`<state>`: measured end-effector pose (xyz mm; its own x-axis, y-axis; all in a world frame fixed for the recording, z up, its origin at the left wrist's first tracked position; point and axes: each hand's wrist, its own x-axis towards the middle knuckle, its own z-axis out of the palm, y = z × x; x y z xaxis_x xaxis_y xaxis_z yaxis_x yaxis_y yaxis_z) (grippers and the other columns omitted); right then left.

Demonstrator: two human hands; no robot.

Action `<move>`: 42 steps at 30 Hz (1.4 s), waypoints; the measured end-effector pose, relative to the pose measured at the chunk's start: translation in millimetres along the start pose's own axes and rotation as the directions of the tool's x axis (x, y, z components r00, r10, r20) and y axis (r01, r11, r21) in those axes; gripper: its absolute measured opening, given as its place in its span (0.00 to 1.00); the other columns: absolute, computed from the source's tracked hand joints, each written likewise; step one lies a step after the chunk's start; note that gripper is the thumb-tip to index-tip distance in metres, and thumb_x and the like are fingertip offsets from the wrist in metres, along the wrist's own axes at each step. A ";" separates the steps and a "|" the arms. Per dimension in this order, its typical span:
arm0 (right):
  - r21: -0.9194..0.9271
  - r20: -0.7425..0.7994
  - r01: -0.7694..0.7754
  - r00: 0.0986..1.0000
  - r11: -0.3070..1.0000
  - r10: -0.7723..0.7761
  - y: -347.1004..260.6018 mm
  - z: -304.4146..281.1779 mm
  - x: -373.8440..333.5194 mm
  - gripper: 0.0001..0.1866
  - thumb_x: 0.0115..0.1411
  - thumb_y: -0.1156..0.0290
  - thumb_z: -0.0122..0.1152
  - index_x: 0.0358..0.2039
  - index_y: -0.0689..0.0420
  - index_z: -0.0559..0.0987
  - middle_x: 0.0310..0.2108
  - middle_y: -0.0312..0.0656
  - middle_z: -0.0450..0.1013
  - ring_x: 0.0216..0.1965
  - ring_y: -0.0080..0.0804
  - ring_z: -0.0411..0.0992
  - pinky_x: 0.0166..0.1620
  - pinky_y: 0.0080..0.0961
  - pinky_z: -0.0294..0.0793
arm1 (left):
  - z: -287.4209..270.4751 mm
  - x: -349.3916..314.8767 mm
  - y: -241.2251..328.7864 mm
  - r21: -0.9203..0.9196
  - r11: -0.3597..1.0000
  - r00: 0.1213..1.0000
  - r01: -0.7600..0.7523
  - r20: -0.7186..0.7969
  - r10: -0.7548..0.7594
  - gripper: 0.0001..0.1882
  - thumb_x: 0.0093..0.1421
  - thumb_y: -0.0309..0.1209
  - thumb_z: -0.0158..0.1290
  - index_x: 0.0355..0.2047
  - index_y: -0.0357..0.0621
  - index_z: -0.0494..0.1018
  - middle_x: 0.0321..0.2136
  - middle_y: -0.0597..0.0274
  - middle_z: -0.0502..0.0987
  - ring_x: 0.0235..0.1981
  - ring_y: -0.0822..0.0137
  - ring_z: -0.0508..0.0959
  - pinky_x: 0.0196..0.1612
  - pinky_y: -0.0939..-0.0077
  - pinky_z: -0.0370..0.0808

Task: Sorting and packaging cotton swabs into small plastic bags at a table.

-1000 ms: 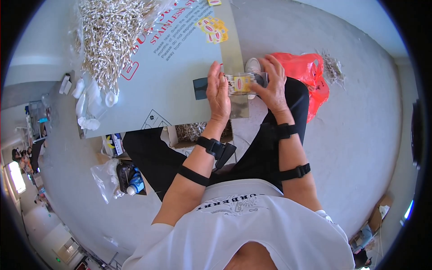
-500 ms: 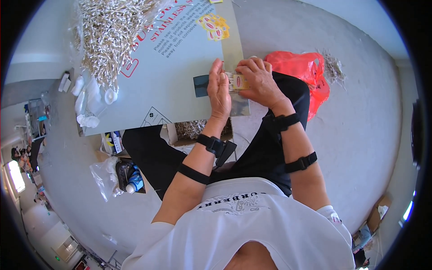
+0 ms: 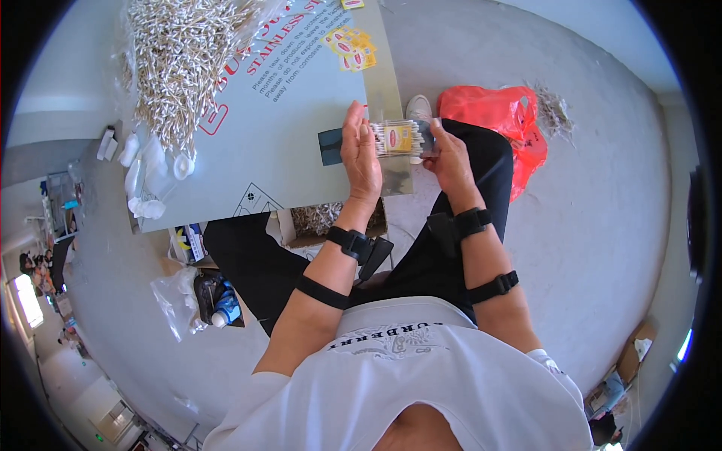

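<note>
A flat bundle of white cotton swabs with a yellow label card on it lies between my hands at the table's right edge. My left hand stands on edge, fingers stretched straight, its palm side against the left ends of the swabs. With thumb and fingers, my right hand pinches a clear plastic bag at the bundle's right end. How far the swabs reach into the bag I cannot tell. A dark rectangular patch lies on the table, left of my left hand.
A big heap of loose swabs covers the table's far left. Several yellow label cards lie at the far right of the tabletop. Under its near edge is a box of swabs. Red plastic bags sit on the floor.
My right hand has come off the bundle and moved back toward me, and now holds a clear plastic bag at its right end. More of the swabs and card shows. My left hand has barely moved.
</note>
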<state>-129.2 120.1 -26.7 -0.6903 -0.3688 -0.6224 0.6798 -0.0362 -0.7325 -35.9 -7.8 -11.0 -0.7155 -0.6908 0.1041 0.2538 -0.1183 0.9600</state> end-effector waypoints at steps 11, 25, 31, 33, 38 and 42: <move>0.304 0.059 0.098 0.991 0.948 -0.121 17.4 21.5 3.8 0.16 0.66 0.54 0.55 0.33 0.54 0.75 0.21 0.29 0.69 0.17 0.16 0.61 0.19 0.14 0.57 | 1.6 -2.3 -5.0 -0.035 0.999 1.000 0.006 -0.023 -0.007 0.33 0.70 0.46 0.40 0.65 0.32 0.53 0.64 0.49 0.56 0.66 0.60 0.55 0.69 0.64 0.50; 0.033 -0.024 0.190 0.982 0.981 -0.189 18.5 22.7 6.2 0.19 0.65 0.51 0.57 0.27 0.54 0.80 0.18 0.28 0.70 0.16 0.16 0.63 0.19 0.18 0.58 | -0.7 -2.6 -8.8 -0.085 0.996 0.998 0.002 -0.056 -0.007 0.35 0.70 0.48 0.41 0.66 0.32 0.50 0.67 0.48 0.52 0.69 0.58 0.50 0.70 0.62 0.45; 0.014 -0.050 0.125 0.991 0.992 -0.124 19.3 24.6 11.4 0.19 0.65 0.52 0.55 0.24 0.53 0.77 0.19 0.30 0.71 0.15 0.19 0.62 0.18 0.19 0.56 | 6.1 -2.3 -9.7 -0.135 0.991 0.997 0.018 -0.078 -0.029 0.35 0.70 0.47 0.40 0.66 0.31 0.50 0.67 0.47 0.51 0.69 0.57 0.51 0.69 0.63 0.48; -0.377 -0.072 0.387 0.894 0.841 -0.443 23.0 21.3 15.9 0.22 0.66 0.52 0.55 0.26 0.58 0.78 0.19 0.35 0.73 0.16 0.23 0.66 0.20 0.24 0.61 | 13.8 -4.6 -10.1 -0.110 0.994 0.995 0.005 -0.103 -0.016 0.33 0.71 0.45 0.39 0.65 0.31 0.51 0.66 0.47 0.52 0.68 0.58 0.52 0.68 0.64 0.50; -0.621 0.006 0.540 0.728 0.568 -0.686 28.8 22.5 18.6 0.26 0.66 0.52 0.54 0.28 0.67 0.79 0.18 0.56 0.72 0.18 0.36 0.72 0.25 0.35 0.69 | 8.5 -4.7 -9.8 0.144 0.987 0.997 -0.065 -0.031 0.070 0.31 0.72 0.44 0.37 0.65 0.32 0.52 0.66 0.47 0.53 0.68 0.58 0.52 0.69 0.64 0.48; -0.448 -0.025 0.469 0.844 0.761 -0.536 20.5 20.3 14.6 0.25 0.66 0.53 0.54 0.25 0.63 0.78 0.18 0.45 0.70 0.17 0.28 0.65 0.23 0.30 0.64 | 6.4 -6.3 -7.7 -0.022 1.000 0.999 -0.021 -0.026 0.021 0.32 0.72 0.45 0.37 0.65 0.32 0.52 0.67 0.47 0.52 0.69 0.59 0.52 0.70 0.64 0.47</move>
<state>-120.3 95.1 -45.3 -0.9530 -0.2687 -0.1401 0.0821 0.2159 -0.9730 -37.5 2.0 -17.5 -0.6929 -0.7115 0.1170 0.2834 -0.1195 0.9515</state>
